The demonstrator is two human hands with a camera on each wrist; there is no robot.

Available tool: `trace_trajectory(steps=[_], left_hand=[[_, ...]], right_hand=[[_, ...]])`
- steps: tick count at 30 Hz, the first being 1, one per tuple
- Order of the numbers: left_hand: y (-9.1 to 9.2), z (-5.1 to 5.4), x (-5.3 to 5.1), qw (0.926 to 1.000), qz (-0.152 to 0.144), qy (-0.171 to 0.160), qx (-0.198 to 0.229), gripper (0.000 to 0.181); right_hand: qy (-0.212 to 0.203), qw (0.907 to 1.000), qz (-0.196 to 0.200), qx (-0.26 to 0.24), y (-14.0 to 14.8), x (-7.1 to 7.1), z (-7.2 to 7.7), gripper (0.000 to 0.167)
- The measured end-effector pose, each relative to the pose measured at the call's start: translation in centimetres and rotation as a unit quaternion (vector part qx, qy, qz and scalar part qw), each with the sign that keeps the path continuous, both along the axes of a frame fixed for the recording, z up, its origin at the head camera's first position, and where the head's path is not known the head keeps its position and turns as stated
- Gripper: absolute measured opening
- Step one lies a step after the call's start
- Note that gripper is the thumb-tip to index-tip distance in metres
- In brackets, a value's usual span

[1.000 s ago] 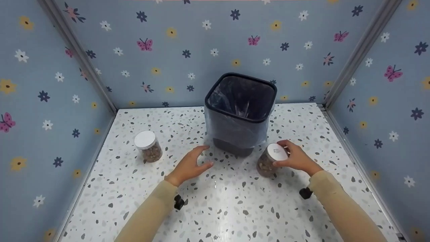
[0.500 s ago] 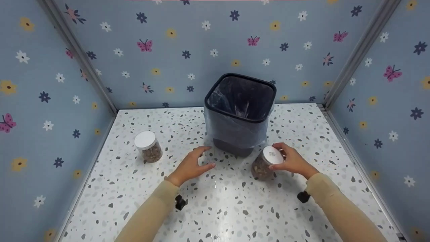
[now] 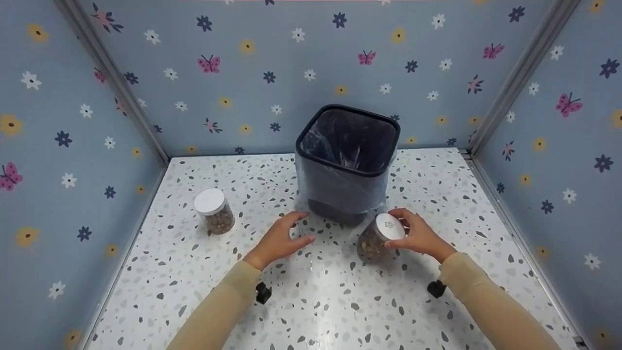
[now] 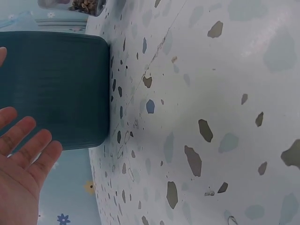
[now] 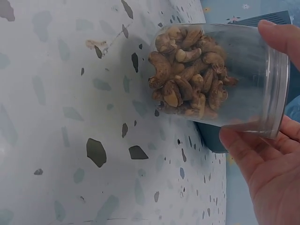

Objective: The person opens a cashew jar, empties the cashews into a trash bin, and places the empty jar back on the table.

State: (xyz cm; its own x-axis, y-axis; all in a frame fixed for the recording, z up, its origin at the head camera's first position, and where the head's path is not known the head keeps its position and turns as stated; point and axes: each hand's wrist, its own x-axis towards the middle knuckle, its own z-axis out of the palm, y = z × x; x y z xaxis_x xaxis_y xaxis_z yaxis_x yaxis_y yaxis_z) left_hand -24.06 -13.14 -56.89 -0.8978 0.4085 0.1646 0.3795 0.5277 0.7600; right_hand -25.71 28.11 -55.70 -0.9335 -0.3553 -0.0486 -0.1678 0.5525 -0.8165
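A clear jar of cashews (image 3: 373, 241) with a white lid is gripped near its top by my right hand (image 3: 422, 236). In the right wrist view the cashews (image 5: 190, 72) lie in the jar's lower part, and fingers and thumb of the right hand (image 5: 276, 173) wrap its upper end. My left hand (image 3: 279, 240) holds nothing, fingers and thumb spread, just in front of the bin (image 3: 340, 192); the left wrist view shows the hand's spread fingers (image 4: 23, 164) beside the bin's dark wall (image 4: 61, 89).
A second lidded jar (image 3: 214, 212) with brown contents stands on the speckled table (image 3: 311, 301) at the left. The bin, lined with a clear bag, stands near the back panel (image 3: 257, 73). Flowered side panels border both sides.
My right hand has moved left with the jar, which is now closer to the bin's front. The left hand has shifted slightly to the right.
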Motion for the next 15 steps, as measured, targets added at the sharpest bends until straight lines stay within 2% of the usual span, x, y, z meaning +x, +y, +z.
trace_trajectory(steps=[7,15], left_hand=[[0.2,0.3,0.2,0.9999,-0.004,0.005,0.012,0.069],[0.6,0.1,0.4,0.9996,-0.001,-0.023,0.014,0.073]], right_hand=[[0.016,0.9997,0.017,-0.010,-0.7,0.2,-0.5,0.088],[0.017,0.9987,0.013,-0.046,-1.6,0.6,-0.5,0.086]])
